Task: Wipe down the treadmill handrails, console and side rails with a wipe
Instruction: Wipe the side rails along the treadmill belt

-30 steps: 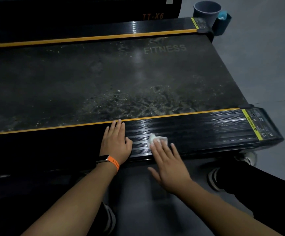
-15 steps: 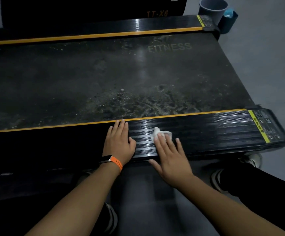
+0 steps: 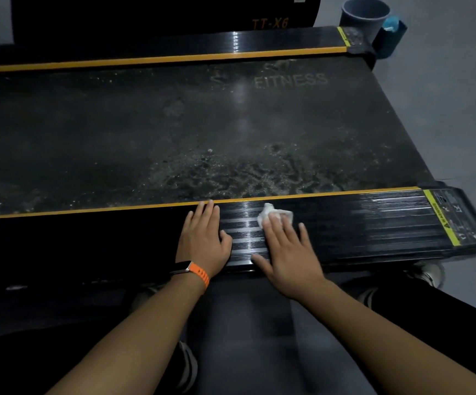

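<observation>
The left hand [image 3: 202, 240], an orange-strapped watch [image 3: 192, 269] at its wrist, lay flat on the near side rail [image 3: 373, 223], fingers straight, its grip holding nothing. Just to its right, the right hand [image 3: 288, 258] pressed the white wipe [image 3: 268, 213] onto the rail's ribbed top with straight fingers, nothing clasped in its grip.

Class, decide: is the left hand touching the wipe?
Apart. The head view shows bare rail between the left hand and the wipe, which lies under the right hand.

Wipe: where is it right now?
Head view, slightly right of centre: the wipe lies on the near side rail, under the fingertips of the right hand, beside the left hand.
</observation>
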`<state>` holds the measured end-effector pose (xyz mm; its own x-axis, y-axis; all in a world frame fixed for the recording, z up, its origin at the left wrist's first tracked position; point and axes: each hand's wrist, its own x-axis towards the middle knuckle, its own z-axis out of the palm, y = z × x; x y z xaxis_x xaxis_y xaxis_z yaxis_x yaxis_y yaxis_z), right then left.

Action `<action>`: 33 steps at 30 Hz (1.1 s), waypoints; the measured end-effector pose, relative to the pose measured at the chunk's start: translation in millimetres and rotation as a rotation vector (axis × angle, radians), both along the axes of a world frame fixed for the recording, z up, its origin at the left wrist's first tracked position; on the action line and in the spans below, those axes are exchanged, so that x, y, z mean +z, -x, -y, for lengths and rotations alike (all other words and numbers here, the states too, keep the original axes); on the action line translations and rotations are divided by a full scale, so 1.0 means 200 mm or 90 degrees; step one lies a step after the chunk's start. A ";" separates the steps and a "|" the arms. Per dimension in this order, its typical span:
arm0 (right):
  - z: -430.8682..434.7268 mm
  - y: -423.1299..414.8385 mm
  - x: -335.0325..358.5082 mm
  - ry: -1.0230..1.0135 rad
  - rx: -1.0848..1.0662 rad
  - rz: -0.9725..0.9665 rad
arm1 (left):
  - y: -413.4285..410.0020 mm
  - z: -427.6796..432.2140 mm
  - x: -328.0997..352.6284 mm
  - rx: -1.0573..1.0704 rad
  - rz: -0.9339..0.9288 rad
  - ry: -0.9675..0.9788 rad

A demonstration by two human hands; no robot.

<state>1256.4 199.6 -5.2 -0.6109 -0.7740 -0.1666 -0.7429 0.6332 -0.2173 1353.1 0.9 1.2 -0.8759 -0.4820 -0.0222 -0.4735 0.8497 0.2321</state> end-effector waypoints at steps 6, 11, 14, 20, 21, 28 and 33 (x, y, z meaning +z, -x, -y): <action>-0.01 0.11 0.01 -0.030 0.063 0.000 | 0.00 0.00 0.00 0.003 0.006 0.004; -0.22 0.20 0.00 -0.025 -0.071 -0.002 | 0.00 0.00 -0.01 0.000 -0.003 0.001; -0.08 0.14 0.04 -0.029 -0.055 0.020 | 0.00 0.00 -0.01 0.002 -0.001 0.001; 0.13 0.15 0.03 -0.038 0.059 0.033 | 0.00 0.00 -0.01 0.005 -0.003 0.011; 0.10 0.17 0.02 -0.044 0.062 0.026 | 0.01 -0.01 -0.01 0.005 -0.002 0.010; -0.15 0.29 0.02 -0.006 -0.110 0.025 | 0.00 0.00 -0.01 0.003 0.002 0.007; 0.04 0.19 0.03 -0.014 -0.054 0.037 | 0.01 -0.01 -0.01 0.007 0.003 0.015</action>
